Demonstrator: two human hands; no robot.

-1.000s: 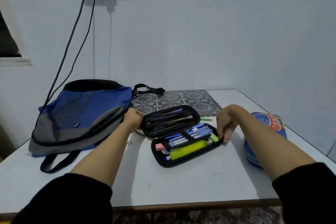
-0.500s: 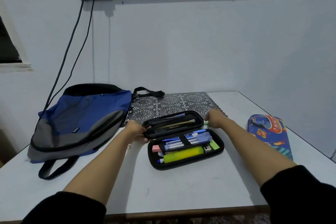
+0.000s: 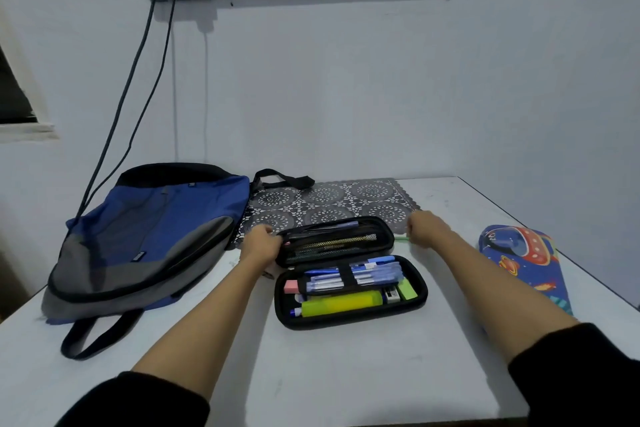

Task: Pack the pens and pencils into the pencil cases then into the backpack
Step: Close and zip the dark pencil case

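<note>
At the pencil case (image 3: 349,322), left hand (image 3: 261,242) grips, right hand (image 3: 425,230) curls.

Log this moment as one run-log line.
left grip: holds black pencil case at lid end | right grip: at green pencil, hold unclear | case: open, blue pens inside | backpack: lying left

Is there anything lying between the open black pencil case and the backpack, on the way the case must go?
Only the left hand, which grips the lid's left end, and its forearm lie between the black pencil case and the backpack. Nothing else visible stands on that strip of table. The case is not yet closed.
</note>
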